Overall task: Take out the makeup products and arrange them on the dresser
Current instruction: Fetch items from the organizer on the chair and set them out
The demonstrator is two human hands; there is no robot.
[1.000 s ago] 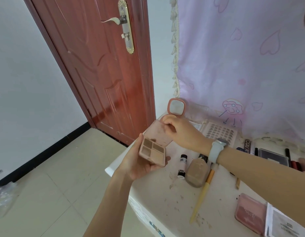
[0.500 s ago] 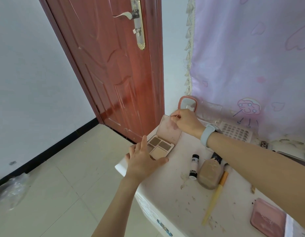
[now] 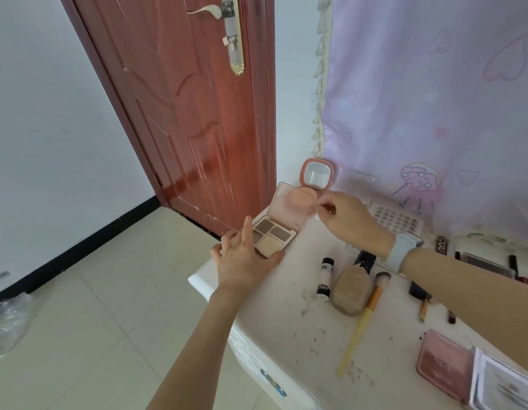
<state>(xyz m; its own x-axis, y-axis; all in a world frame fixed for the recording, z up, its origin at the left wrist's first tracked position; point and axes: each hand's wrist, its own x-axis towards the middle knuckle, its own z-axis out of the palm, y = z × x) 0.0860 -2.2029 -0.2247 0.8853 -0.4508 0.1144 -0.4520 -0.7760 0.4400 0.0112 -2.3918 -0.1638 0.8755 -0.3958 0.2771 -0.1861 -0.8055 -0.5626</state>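
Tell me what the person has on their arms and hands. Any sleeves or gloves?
No sleeves or gloves show: both forearms are bare up to the picture's edge. The right hand has a watch at its wrist, with a wide, smooth, pale blue-grey band. The left hand and its wrist have nothing on them. I can see no rings.

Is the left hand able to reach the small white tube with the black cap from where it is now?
Probably yes. The left hand rests at the open palette, and the white tube stands just to its right, with only bare dresser top between them.
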